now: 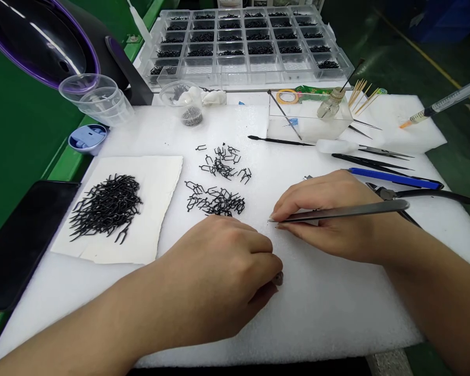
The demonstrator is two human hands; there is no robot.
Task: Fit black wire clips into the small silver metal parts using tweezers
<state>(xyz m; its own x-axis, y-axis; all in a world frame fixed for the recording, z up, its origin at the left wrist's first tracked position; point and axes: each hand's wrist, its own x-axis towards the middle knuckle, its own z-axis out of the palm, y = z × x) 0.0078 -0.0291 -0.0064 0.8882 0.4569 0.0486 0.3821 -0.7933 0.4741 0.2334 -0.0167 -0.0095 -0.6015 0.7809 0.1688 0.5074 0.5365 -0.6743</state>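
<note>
My right hand (332, 214) is closed round a pair of metal tweezers (360, 210), whose tips point left and rest low over the white foam sheet (321, 324). Left of it, my left hand (227, 271) is closed in a pinch, palm down. A small dark greyish end (278, 278) shows between its thumb and finger; the rest is hidden. Just beyond the left hand lies a loose cluster of small black forked pieces (215, 199), with a smaller cluster (219, 163) behind it. A dense pile of black forked pieces (107, 206) sits on white paper (164, 193) at the left.
At the back stands a clear compartment box (203, 65) with black pieces in most cells. Clear cups (96, 99), a phone (23, 235) and a black-purple device (47, 42) are on the left. A glass bottle (331, 102), syringe (446, 99), blue-handled tool (395, 178) and pliers (434, 195) lie right.
</note>
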